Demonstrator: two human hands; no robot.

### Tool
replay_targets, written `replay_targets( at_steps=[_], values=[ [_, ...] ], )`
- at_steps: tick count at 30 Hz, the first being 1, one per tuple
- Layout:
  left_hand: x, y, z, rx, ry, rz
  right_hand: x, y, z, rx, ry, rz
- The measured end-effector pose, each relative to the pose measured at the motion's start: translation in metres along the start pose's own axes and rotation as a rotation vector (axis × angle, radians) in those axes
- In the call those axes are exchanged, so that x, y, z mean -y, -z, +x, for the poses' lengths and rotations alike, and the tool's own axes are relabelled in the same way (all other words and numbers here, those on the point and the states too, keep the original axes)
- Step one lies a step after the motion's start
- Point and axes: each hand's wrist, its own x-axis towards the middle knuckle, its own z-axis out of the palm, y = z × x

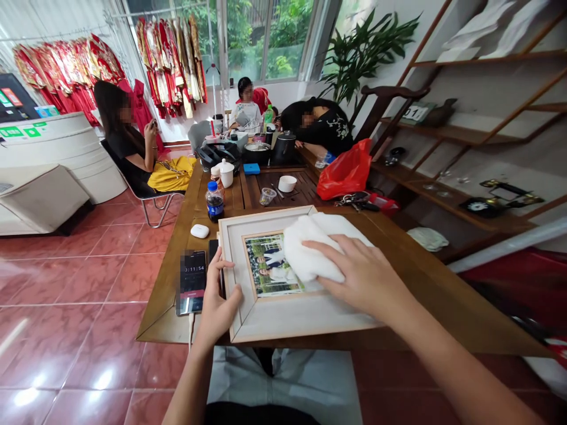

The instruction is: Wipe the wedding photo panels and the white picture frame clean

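Note:
A picture frame [283, 326] with a pale wide border lies in front of me at the table's near edge. Inside it is a photo [266, 271] of people outdoors; its right part is covered. My left hand [218, 307] holds the frame's left side, thumb over the front and fingers along the edge. A bunched white cloth [308, 239] rests on the right half of the frame. My right hand [361, 274] grips this cloth and presses it on the photo's right side. The frame's right edge is mostly hidden by the cloth and my right arm.
On the wooden table [166, 295], a phone [192, 286] with a cable and a white earbud case [199, 231] lie left of the frame. Beyond stand a dark drink bottle [215, 202], a white bowl [287, 183] and a red plastic bag [345, 171]. Several people sit around.

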Motion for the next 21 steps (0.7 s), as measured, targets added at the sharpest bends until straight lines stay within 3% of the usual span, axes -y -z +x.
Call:
replay_targets(
  at_steps=[5,10,21],
  values=[
    [-0.001,0.000,0.000,-0.006,-0.003,0.013,-0.010,-0.008,0.048,-0.029,0.000,0.042],
    [-0.002,-0.001,0.000,-0.010,-0.013,0.016,-0.001,-0.012,0.071,-0.021,0.020,0.059],
    [-0.001,0.000,0.001,-0.003,-0.035,0.036,0.078,-0.005,0.101,0.148,0.242,0.223]
  ],
)
